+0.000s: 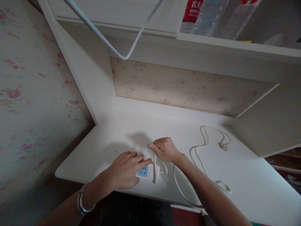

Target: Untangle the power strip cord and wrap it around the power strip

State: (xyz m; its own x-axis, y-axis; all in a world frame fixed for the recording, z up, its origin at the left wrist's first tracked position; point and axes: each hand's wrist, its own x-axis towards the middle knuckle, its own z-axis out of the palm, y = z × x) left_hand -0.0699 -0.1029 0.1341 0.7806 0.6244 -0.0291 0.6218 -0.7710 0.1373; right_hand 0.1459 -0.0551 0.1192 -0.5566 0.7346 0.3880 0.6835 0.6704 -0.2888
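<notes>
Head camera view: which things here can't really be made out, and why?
Power strip: mostly hidden under the left hand; only one blue-faced socket shows.
Cord: the stretch inside the right hand is covered by the curled fingers.
Plug at the cord's far end: too small to count its prongs.
Bottles on the shelf: cut off by the picture's top edge, so the labels show only in part.

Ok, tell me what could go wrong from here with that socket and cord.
1. The socket block sits near the front edge of the desk; if the left hand slips, it may drop off.
2. The cord lies in loose loops, one stretch over the edge; a tug from the right hand could tangle it or drag the plug along.
</notes>
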